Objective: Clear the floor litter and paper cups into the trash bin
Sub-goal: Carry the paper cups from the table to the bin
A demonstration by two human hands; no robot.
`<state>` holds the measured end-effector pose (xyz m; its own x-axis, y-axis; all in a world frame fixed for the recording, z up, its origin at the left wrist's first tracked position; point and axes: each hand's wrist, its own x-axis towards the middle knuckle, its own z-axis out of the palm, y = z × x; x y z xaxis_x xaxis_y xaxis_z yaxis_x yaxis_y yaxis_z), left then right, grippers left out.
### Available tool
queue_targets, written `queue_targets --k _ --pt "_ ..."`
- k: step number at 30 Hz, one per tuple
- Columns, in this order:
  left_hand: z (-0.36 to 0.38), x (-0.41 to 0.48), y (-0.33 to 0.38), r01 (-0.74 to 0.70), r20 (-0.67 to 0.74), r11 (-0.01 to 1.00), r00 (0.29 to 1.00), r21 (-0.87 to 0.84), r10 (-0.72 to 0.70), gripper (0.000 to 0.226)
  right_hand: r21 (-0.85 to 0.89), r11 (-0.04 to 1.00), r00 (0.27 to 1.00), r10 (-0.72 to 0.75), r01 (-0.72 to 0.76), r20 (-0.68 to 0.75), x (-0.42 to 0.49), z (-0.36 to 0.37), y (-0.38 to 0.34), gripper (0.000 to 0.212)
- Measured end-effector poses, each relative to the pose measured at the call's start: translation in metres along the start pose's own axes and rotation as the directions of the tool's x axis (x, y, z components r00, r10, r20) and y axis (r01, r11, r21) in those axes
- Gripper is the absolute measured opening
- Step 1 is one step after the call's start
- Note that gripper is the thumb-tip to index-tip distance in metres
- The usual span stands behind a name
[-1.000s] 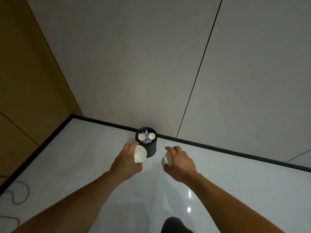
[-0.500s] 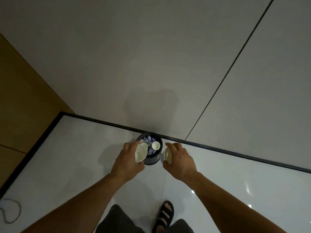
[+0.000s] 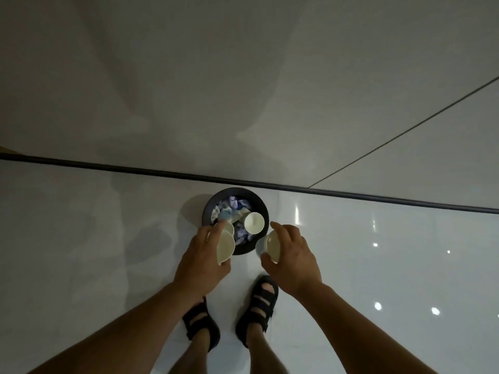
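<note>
Head view: both hands (image 3: 201, 261) (image 3: 293, 259) hold, seemingly tilted, cups (image 3: 225, 247) (image 3: 268, 248) over bin (image 3: 259, 211).

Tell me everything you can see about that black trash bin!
The trash bin is small, round and black, with a plain smooth wall, possibly plastic. It stands upright on the shiny white floor, close to the dark baseboard. It has no lid. Inside lie crumpled blue-and-white paper and two white paper cups; one cup shows its open mouth. The near rim is hidden behind the person's cup-holding hands, which seem not to touch it.
</note>
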<state>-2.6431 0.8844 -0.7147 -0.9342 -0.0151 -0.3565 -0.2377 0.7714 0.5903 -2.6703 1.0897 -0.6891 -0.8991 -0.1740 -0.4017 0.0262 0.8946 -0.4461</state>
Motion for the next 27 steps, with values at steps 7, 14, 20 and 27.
queue_targets --k 7,14,20,27 --pt "0.092 0.083 -0.071 0.003 -0.044 0.999 0.999 0.033 -0.001 0.086 -0.032 0.999 0.999 -0.037 0.037 -0.026 0.100 0.100 0.057 0.075" --pt "0.143 0.108 -0.107 0.011 -0.061 0.997 0.998 0.082 -0.006 0.091 -0.100 0.989 0.993 -0.112 0.109 -0.030 0.143 0.152 0.074 0.079" --pt "0.161 0.124 -0.106 -0.030 -0.026 0.956 0.999 0.292 0.040 0.106 -0.242 0.938 0.968 -0.249 0.248 0.025 0.161 0.169 0.088 0.091" --pt "0.154 0.124 -0.111 -0.054 0.073 0.902 0.997 0.429 0.025 0.118 -0.298 0.920 0.954 -0.189 0.254 0.231 0.164 0.171 0.093 0.109"
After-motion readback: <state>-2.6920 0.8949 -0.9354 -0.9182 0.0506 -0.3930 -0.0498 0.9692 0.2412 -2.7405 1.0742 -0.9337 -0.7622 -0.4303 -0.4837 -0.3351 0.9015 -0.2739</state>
